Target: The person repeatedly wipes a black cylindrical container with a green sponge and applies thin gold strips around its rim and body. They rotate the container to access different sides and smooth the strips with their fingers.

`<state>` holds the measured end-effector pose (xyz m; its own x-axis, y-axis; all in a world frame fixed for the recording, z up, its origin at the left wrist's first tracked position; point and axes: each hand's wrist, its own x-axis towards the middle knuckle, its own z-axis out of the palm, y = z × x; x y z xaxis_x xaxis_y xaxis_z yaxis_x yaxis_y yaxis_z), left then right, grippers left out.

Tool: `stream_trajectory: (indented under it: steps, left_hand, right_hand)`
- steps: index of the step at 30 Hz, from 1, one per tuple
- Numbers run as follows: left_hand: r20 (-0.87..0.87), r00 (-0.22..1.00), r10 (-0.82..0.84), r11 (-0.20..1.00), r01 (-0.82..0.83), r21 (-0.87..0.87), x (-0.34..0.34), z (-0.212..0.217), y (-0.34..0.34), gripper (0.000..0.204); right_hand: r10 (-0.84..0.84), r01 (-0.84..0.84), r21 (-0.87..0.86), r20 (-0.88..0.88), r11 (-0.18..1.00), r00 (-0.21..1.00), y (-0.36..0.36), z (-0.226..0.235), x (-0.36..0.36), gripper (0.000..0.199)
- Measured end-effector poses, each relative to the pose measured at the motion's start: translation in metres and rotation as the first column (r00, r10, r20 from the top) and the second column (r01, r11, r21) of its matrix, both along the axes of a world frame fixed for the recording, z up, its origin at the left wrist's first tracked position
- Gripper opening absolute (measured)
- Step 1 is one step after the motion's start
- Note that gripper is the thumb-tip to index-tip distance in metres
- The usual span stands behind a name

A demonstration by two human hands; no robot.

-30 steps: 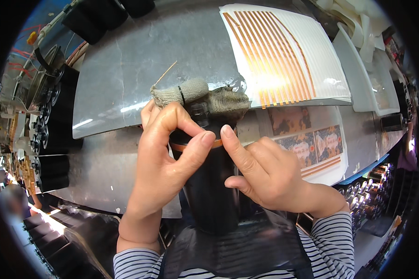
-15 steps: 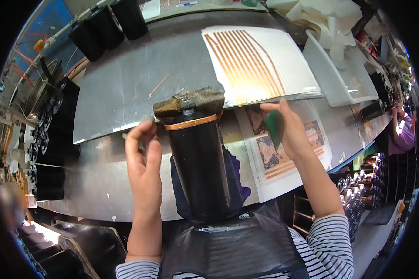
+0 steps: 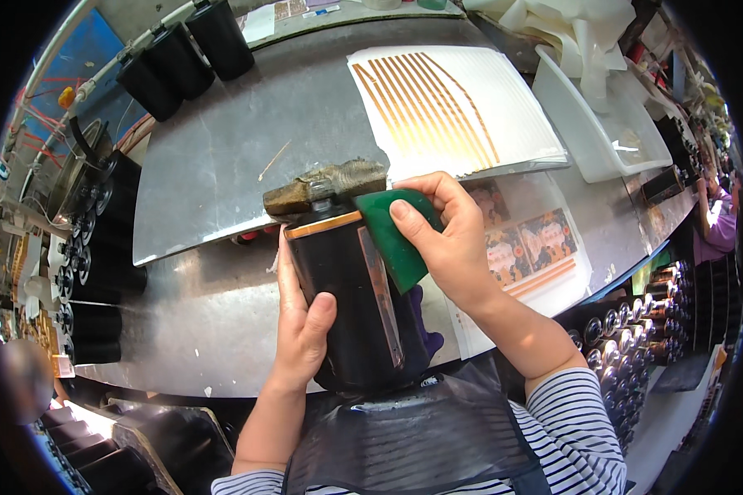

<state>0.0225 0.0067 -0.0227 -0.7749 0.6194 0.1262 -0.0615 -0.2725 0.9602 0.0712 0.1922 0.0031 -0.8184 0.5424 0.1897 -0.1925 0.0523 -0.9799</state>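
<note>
A large black cylinder with an orange band round its far end lies in front of me, its near end at my apron. My left hand holds its left side, fingers straight along it and thumb on the front. Between thumb and fingers, my right hand pinches a flat green scraper, which rests over the cylinder's upper right edge. Down the cylinder runs a long narrow strip; I cannot tell whether it is a film or a reflection. A worn brown block sits at the far end.
Beyond lies a grey board with a white sheet of orange strips. Printed sheets lie right, near a white plastic tub. More black cylinders stand far left and along the left side. A person is at far right.
Both hands have come in to the cylinder from either side. The left now holds its side, and the right has brought the green scraper onto its upper right. The cylinder's far end has shifted slightly left.
</note>
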Motion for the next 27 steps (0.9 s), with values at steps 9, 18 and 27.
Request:
stream_trajectory:
  steps: [9,18,27]
  left_hand:
    - [-0.114,0.987,0.111,0.962,-0.136,-0.239,0.025,0.046,0.016,0.084]
    - [0.132,0.983,0.126,0.941,-0.076,-0.331,0.012,0.030,0.001,0.090]
    - [0.251,0.953,0.170,0.966,-0.111,-0.234,0.011,-0.010,-0.006,0.075]
  right_hand:
    - [0.086,-0.081,0.106,-0.041,0.991,0.995,-0.008,0.019,-0.005,0.023]
    - [0.021,-0.021,0.005,0.032,1.000,0.999,0.014,0.013,0.001,0.019]
    - [0.087,-0.083,-0.067,0.055,0.994,0.995,0.015,-0.009,0.002,0.020]
